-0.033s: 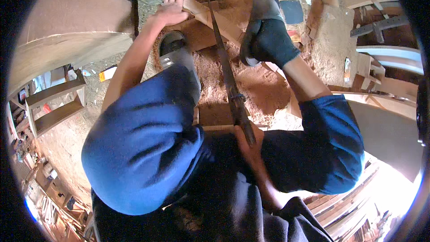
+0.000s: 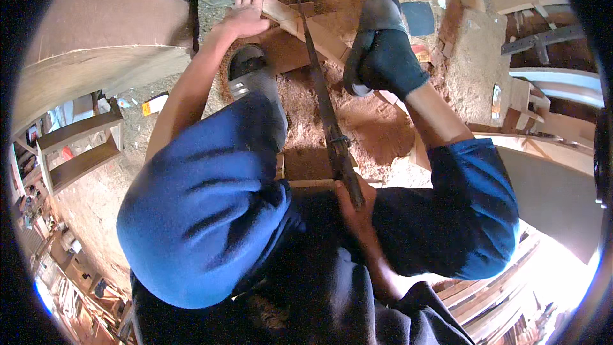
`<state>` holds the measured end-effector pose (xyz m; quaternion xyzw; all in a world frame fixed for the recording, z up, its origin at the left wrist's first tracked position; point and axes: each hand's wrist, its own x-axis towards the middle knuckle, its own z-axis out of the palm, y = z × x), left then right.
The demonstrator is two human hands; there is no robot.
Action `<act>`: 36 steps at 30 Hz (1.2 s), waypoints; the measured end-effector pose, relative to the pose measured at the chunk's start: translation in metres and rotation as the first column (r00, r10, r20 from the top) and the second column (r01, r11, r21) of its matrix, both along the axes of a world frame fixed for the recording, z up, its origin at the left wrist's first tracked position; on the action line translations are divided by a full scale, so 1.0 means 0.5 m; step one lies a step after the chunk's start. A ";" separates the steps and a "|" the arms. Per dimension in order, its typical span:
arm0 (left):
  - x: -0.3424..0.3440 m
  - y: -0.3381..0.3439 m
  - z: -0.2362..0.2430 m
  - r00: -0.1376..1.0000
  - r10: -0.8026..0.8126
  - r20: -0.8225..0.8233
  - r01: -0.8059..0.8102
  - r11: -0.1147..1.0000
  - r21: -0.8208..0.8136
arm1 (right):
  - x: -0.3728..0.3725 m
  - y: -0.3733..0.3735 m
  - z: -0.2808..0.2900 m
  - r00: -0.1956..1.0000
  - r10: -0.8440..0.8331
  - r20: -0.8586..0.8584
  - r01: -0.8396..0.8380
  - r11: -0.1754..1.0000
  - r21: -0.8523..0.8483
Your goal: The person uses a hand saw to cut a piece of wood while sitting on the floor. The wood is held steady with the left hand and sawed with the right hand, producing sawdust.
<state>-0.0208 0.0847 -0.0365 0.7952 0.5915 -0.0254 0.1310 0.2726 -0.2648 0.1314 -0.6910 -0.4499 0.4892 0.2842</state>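
Observation:
My left hand (image 2: 248, 13) lies at the far left end of a light wooden board (image 2: 329, 43), fingers stretched forward and its heel against the wood. My right hand (image 2: 355, 203) is wrapped round the handle end of a long saw (image 2: 324, 99), seen nearly edge-on. The saw's narrow blade runs away from me and crosses the board near its middle. My right foot (image 2: 382, 38), in a dark sock and sandal, stands at the board's right end. My left foot (image 2: 246, 67) is on the near side of it.
Sawdust (image 2: 370, 121) and wood offcuts cover the floor between my feet. A large wooden panel (image 2: 108, 19) stands at the left, with a small wooden frame (image 2: 80, 147) below it. At the right are a grey panel (image 2: 543, 195) and stacked timber (image 2: 491, 300).

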 end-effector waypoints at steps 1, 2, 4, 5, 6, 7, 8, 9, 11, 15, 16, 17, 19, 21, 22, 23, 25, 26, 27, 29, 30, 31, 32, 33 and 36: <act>0.019 -0.013 -0.001 1.000 0.000 0.022 0.000 1.000 -0.010 | -0.001 -0.001 0.004 1.000 -0.005 0.014 0.005 1.000 0.003; 0.036 -0.026 0.041 1.000 -0.003 0.020 0.004 1.000 -0.021 | -0.003 -0.006 -0.002 1.000 -0.012 0.003 0.011 1.000 0.018; 0.013 -0.023 0.027 1.000 -0.004 0.020 0.004 1.000 -0.001 | -0.007 -0.007 -0.006 1.000 -0.018 -0.015 0.018 0.999 0.043; 0.008 -0.019 0.020 1.000 -0.007 0.029 0.007 1.000 0.012 | -0.007 -0.003 -0.011 1.000 -0.015 -0.016 0.016 0.999 0.048; 0.002 -0.016 0.013 1.000 -0.014 0.024 0.012 0.999 0.046 | -0.006 0.001 -0.015 1.000 -0.013 -0.016 0.014 0.999 0.052; -0.005 -0.014 0.007 1.000 -0.020 0.019 0.018 0.997 0.079 | -0.006 0.005 -0.019 1.000 -0.012 -0.017 0.013 0.998 0.057; -0.003 -0.018 0.008 0.999 -0.029 0.014 0.027 0.994 0.107 | -0.007 0.007 -0.016 1.000 -0.015 -0.014 0.016 0.998 0.058; 0.000 -0.024 0.009 0.999 -0.035 0.039 0.030 0.990 0.138 | -0.008 0.010 -0.012 1.000 -0.018 -0.012 0.018 0.998 0.059; 0.003 -0.037 0.012 0.995 -0.049 0.085 0.031 0.979 0.201 | -0.008 0.008 -0.013 1.000 -0.023 -0.007 0.023 0.997 0.071; -0.014 -0.064 0.004 0.989 -0.098 0.109 0.056 0.942 0.332 | -0.006 0.000 -0.026 1.000 -0.022 -0.019 0.023 0.999 0.049; -0.021 -0.075 0.001 0.990 -0.088 0.109 0.046 0.940 0.338 | -0.007 0.000 -0.026 0.999 -0.018 -0.028 0.019 0.999 0.026; -0.013 -0.075 -0.001 0.989 -0.098 0.115 0.051 0.934 0.354 | -0.006 -0.007 -0.031 1.000 -0.024 -0.008 0.025 0.998 0.063; 0.007 -0.075 -0.008 0.987 -0.093 0.129 0.040 0.930 0.367 | -0.003 -0.023 -0.045 0.999 -0.040 0.034 0.035 0.990 0.135; -0.003 -0.089 -0.016 0.992 -0.062 0.110 0.019 0.934 0.357 | -0.002 -0.012 -0.030 1.000 -0.019 0.004 0.018 0.994 0.112; -0.005 -0.096 -0.020 0.994 -0.051 0.100 0.013 0.937 0.349 | -0.002 -0.010 -0.023 1.000 -0.012 -0.009 0.013 0.995 0.102; -0.010 -0.105 -0.017 0.996 -0.031 0.087 -0.001 0.941 0.339 | -0.002 -0.011 -0.025 1.000 -0.006 -0.008 0.007 0.995 0.101; -0.020 -0.123 -0.009 0.999 0.004 0.041 -0.017 0.947 0.322 | -0.002 -0.016 -0.030 1.000 0.002 -0.004 -0.002 0.995 0.100; -0.016 -0.126 -0.003 1.000 0.013 0.023 -0.020 0.948 0.317 | 0.001 -0.019 -0.031 1.000 0.004 -0.004 -0.004 0.992 0.124; -0.015 -0.128 0.000 1.000 -0.007 0.029 -0.004 0.933 0.361 | 0.005 -0.021 -0.031 1.000 0.007 -0.005 -0.006 0.989 0.147; -0.016 -0.132 0.017 0.998 -0.049 0.029 0.030 0.892 0.450 | 0.006 -0.023 -0.030 1.000 0.001 -0.015 0.002 0.983 0.181; -0.016 -0.135 0.030 0.998 -0.063 0.004 0.053 0.872 0.486 | 0.006 -0.022 -0.025 1.000 -0.007 -0.026 0.012 0.982 0.191; -0.017 -0.138 0.045 0.997 -0.074 -0.024 0.076 0.850 0.521 | 0.005 -0.022 -0.024 0.999 -0.013 -0.040 0.021 0.979 0.201; -0.003 -0.136 0.054 0.995 -0.090 -0.029 0.091 0.830 0.550 | 0.009 -0.023 -0.020 0.999 -0.020 -0.026 0.024 0.979 0.200; 0.011 -0.132 0.062 0.993 -0.088 -0.075 0.115 0.826 0.551 | 0.014 -0.024 -0.017 1.000 -0.025 -0.013 0.027 0.980 0.199; 0.017 -0.121 0.084 0.968 -0.061 -0.243 0.195 0.794 0.575 | 0.020 -0.029 -0.012 0.999 -0.004 0.032 -0.003 0.982 0.189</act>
